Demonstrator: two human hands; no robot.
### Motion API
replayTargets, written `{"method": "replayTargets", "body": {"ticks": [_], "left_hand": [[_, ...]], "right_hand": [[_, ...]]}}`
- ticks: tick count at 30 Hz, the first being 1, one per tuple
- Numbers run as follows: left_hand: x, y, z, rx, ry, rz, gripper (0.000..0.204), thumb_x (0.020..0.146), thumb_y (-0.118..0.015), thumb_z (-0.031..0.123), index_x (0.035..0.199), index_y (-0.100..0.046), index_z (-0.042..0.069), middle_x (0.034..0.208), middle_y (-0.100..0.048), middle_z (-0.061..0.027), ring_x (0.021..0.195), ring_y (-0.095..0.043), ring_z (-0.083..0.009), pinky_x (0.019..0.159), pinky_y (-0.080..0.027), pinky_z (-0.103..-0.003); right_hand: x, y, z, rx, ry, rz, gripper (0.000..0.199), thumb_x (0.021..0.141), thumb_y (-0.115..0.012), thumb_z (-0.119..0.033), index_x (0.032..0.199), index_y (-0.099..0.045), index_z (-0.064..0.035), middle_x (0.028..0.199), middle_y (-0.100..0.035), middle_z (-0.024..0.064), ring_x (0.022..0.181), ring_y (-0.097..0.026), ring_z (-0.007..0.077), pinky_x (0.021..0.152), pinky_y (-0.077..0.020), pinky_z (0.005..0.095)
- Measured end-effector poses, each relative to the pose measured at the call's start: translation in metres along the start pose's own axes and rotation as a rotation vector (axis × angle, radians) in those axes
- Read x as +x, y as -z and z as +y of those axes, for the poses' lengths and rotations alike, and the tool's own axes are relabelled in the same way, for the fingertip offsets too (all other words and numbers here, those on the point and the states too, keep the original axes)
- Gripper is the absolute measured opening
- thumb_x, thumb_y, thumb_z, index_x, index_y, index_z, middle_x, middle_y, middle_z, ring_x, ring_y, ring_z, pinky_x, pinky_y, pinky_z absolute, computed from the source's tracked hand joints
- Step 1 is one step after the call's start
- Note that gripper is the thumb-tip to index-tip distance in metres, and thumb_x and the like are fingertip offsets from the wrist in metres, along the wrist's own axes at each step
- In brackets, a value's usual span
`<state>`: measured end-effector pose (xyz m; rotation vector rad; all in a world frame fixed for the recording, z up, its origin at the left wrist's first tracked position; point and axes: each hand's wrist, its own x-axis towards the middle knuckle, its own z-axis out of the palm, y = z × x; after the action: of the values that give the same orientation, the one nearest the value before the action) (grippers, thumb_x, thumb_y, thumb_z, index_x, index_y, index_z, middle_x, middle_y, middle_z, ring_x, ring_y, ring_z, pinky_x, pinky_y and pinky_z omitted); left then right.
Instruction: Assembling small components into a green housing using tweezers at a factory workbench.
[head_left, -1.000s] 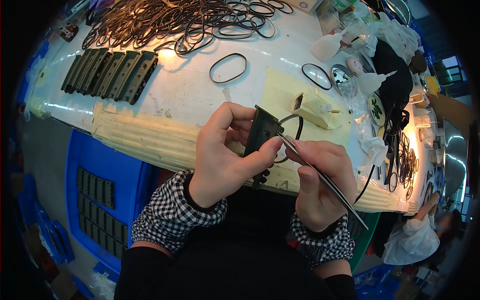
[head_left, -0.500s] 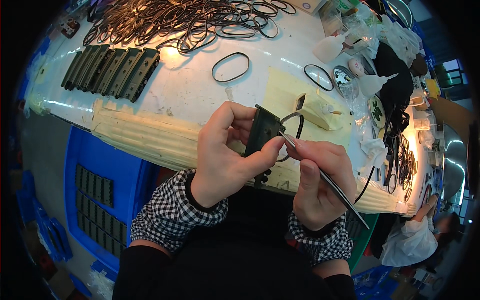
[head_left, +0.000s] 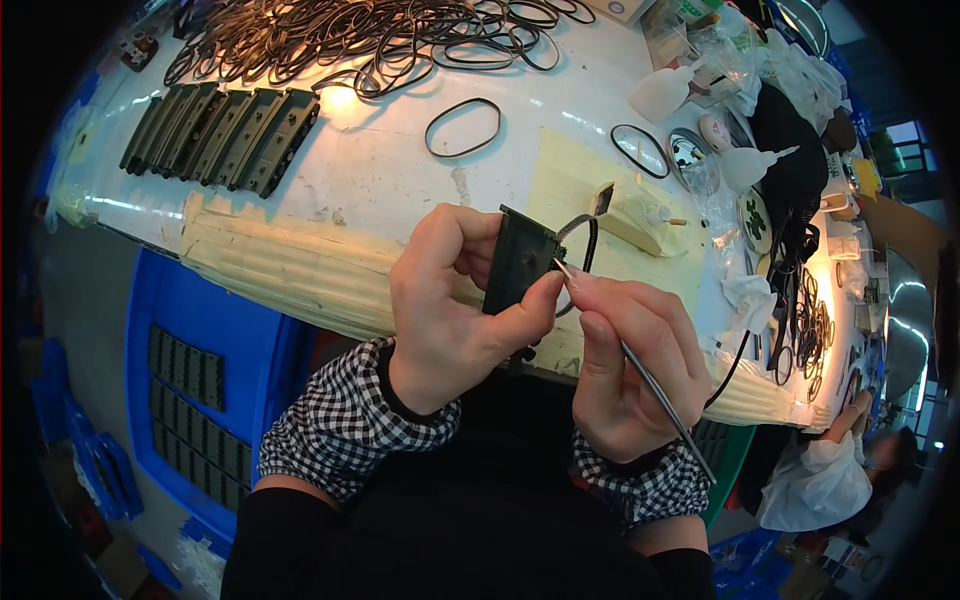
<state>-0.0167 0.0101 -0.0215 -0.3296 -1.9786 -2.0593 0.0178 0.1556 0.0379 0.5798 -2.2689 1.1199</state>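
Observation:
My left hand (head_left: 440,320) grips a dark green plastic housing (head_left: 520,258), thumb across its near face and fingers behind. A thin black toothed belt (head_left: 592,245) curves out from the housing's right edge; its lower part passes behind my fingers. In my right hand (head_left: 640,350) is a pair of slim metal tweezers (head_left: 660,395), held like a pen. Their tip touches or nearly touches the housing's right edge, close to my left thumb. What the tip meets there is too small to make out.
Similar green housings (head_left: 225,140) stand in a row at the table's left. Beyond lies a heap of black belts (head_left: 340,45), with a single belt loop (head_left: 463,127) nearer. A yellow-taped block (head_left: 640,215) stands right of my hands. A blue bin (head_left: 215,320) with more parts sits lower left.
The housing and both hands have shifted slightly left. The tweezers have tilted a little steeper, their tip still at the housing's edge, and the belt loop has swung slightly.

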Motion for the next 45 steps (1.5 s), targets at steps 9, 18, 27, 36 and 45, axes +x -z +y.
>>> {"method": "replayTargets", "body": {"ticks": [9, 18, 27, 36, 45], "left_hand": [[0.0, -0.001, -0.001, -0.025, 0.024, 0.008, 0.038, 0.071, -0.083, 0.013, 0.096, -0.058, -0.001, 0.08, -0.066, -0.0056, 0.069, -0.061, -0.0098, 0.065, -0.049, -0.024], [0.001, -0.003, 0.001, -0.107, 0.082, -0.006, 0.035, 0.074, -0.08, 0.009, 0.099, -0.058, -0.002, 0.083, -0.067, -0.0055, 0.073, -0.063, -0.0096, 0.068, -0.05, -0.024], [0.009, 0.008, 0.009, -0.249, 0.247, -0.202, 0.032, 0.08, -0.075, 0.007, 0.106, -0.059, -0.005, 0.09, -0.068, -0.0073, 0.076, -0.064, -0.0083, 0.069, -0.053, -0.023], [0.011, 0.018, 0.0, -0.335, 0.231, -0.382, 0.035, 0.086, -0.073, 0.011, 0.113, -0.059, -0.007, 0.095, -0.068, -0.0085, 0.076, -0.064, -0.0081, 0.07, -0.054, -0.022], [0.009, 0.019, 0.003, -0.424, 0.3, -0.342, 0.037, 0.088, -0.072, 0.017, 0.113, -0.06, -0.007, 0.095, -0.068, -0.0078, 0.079, -0.062, -0.0072, 0.071, -0.052, -0.021]], "right_hand": [[0.003, 0.001, 0.001, 0.042, -0.05, -0.013, 0.012, 0.085, -0.07, 0.001, 0.097, -0.068, 0.0006, 0.092, -0.069, 0.0144, 0.079, -0.07, 0.0252, 0.067, -0.0569, 0.0305], [-0.001, -0.007, 0.005, -0.095, 0.113, 0.044, 0.016, 0.083, -0.072, -0.001, 0.098, -0.068, 0.0007, 0.09, -0.068, 0.0151, 0.077, -0.07, 0.0268, 0.065, -0.0577, 0.0311], [0.012, 0.024, 0.021, 0.105, 0.001, 0.077, 0.017, 0.097, -0.048, -0.007, 0.1, -0.064, -0.0014, 0.099, -0.067, 0.0131, 0.09, -0.063, 0.0217, 0.079, -0.0539, 0.0344], [0.021, 0.016, 0.023, -0.044, 0.028, -0.236, 0.035, 0.078, -0.067, 0.007, 0.11, -0.069, -0.007, 0.089, -0.068, 0.0091, 0.074, -0.067, 0.0226, 0.062, -0.0523, 0.0299], [0.014, -0.001, 0.026, -0.016, 0.081, -0.123, 0.02, 0.079, -0.069, 0.002, 0.098, -0.067, -0.0031, 0.085, -0.069, 0.0088, 0.071, -0.067, 0.024, 0.062, -0.0518, 0.0311]]}}
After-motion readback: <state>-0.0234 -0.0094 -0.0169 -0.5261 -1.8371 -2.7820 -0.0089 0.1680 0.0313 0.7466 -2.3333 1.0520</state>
